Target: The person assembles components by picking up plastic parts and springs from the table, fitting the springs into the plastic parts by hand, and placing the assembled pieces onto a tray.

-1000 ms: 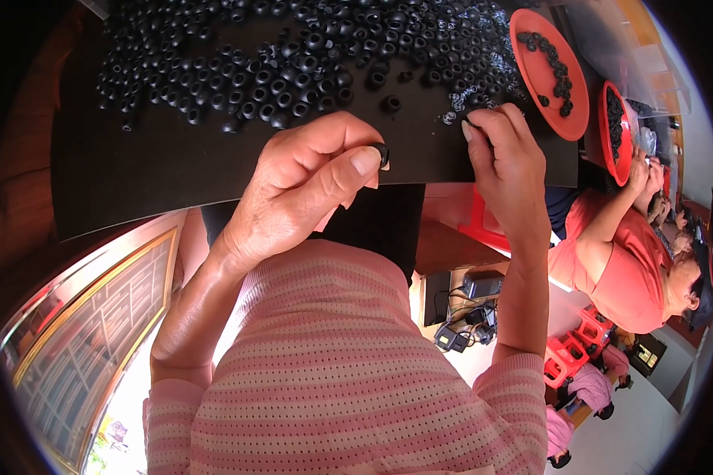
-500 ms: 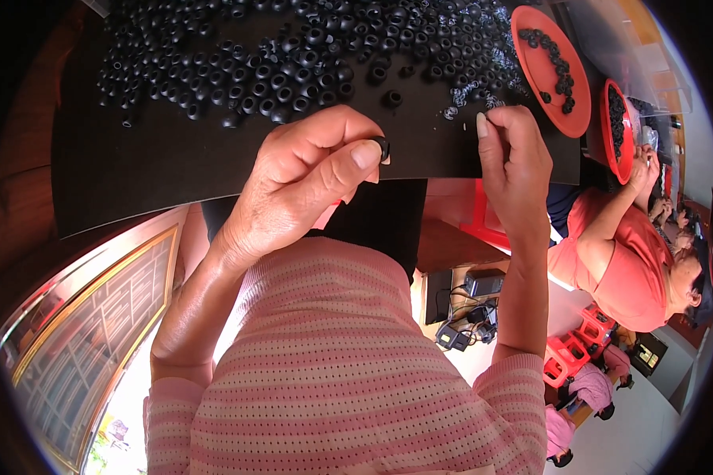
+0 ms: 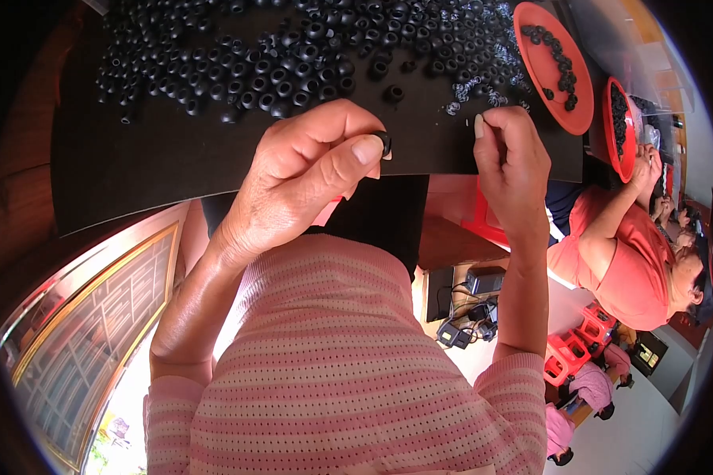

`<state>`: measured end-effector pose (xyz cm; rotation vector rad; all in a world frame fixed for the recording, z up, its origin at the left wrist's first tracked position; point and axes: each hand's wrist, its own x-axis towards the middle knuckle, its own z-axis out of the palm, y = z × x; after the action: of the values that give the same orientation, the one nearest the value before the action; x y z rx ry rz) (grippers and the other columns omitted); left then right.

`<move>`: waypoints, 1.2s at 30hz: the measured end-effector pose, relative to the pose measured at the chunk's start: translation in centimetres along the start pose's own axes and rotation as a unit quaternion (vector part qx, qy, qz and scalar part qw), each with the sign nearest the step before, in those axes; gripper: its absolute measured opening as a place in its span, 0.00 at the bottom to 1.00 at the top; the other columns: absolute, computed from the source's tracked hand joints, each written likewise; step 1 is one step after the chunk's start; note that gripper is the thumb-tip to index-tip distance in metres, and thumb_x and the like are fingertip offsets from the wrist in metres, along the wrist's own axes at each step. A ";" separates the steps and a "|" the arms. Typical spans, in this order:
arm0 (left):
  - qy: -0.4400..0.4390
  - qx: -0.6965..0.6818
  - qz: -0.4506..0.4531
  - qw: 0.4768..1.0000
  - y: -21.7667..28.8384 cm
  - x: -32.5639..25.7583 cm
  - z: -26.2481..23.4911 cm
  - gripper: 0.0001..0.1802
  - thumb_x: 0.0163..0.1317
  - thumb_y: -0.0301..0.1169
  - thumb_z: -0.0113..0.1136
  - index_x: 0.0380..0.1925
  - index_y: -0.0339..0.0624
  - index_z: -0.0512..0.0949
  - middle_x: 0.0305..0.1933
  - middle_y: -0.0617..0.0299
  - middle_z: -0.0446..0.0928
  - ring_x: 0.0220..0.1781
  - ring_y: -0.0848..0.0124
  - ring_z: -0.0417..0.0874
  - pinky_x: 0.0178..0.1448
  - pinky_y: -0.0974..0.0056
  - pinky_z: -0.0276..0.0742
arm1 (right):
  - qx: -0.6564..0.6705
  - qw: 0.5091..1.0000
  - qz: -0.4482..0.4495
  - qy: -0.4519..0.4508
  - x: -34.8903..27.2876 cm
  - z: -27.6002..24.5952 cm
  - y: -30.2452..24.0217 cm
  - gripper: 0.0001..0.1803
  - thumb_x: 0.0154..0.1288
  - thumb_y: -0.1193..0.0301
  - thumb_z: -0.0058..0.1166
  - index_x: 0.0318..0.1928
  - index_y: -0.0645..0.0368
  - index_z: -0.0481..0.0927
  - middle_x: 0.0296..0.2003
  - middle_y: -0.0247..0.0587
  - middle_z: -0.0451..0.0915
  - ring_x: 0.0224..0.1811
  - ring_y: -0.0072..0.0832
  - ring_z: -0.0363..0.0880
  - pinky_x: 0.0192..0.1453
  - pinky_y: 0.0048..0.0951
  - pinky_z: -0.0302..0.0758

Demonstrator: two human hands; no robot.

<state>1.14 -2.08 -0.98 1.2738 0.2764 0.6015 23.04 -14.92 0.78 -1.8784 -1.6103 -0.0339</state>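
My left hand (image 3: pixel 305 178) pinches a small black hollow bead (image 3: pixel 386 143) between thumb and forefinger, just above the table's near edge. To its right, my right hand (image 3: pixel 516 158) is closed, thumb and forefinger tips brought together. Whatever they hold, if anything, is too small to make out. Many similar black hollow beads (image 3: pixel 273 83) lie spread over the dark tabletop (image 3: pixel 158 158) beyond both hands. A few clear little rings (image 3: pixel 469 89) lie in a cluster just past my right fingertips.
An orange-red plate (image 3: pixel 537 70) with black pieces stands at the table's right. Past it a red bowl (image 3: pixel 629 162) holds more dark pieces, beside a co-worker in an orange shirt (image 3: pixel 626 273). Below are black power adapters (image 3: pixel 453 336) with cables and red stools (image 3: pixel 564 356).
My left hand still pinches the black bead and has barely shifted. The right hand has drawn very slightly left. The view has moved a little.
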 end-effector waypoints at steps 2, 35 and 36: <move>0.002 0.000 0.002 1.000 0.0 0.0 0.0 0.12 0.74 0.35 0.54 0.40 0.35 0.78 0.28 0.67 0.77 0.21 0.85 0.70 0.20 0.76 0.65 | -0.008 1.000 -0.007 0.004 0.0 0.0 0.0 0.08 0.64 0.81 0.57 0.41 0.61 0.73 0.31 0.44 0.73 0.26 0.39 0.74 0.31 0.32 0.72; -0.034 0.034 -0.017 0.999 0.8 0.1 -0.5 0.14 0.74 0.36 0.51 0.39 0.35 0.77 0.32 0.64 0.76 0.26 0.81 0.70 0.31 0.74 0.68 | -0.065 0.996 0.031 -0.060 0.7 0.0 -0.3 0.11 0.62 0.79 0.57 0.44 0.56 0.72 0.36 0.43 0.75 0.31 0.47 0.77 0.33 0.41 0.73; -0.035 0.035 -0.018 0.999 0.8 0.1 -0.5 0.14 0.74 0.35 0.51 0.39 0.35 0.77 0.32 0.64 0.76 0.26 0.81 0.70 0.31 0.74 0.68 | -0.065 0.996 0.031 -0.060 0.7 0.0 -0.3 0.11 0.62 0.79 0.57 0.44 0.56 0.72 0.36 0.43 0.75 0.31 0.47 0.77 0.33 0.41 0.73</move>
<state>0.76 -1.50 -0.38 1.3518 0.2649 0.5193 22.91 -14.25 1.22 -2.0638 -1.6631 0.0021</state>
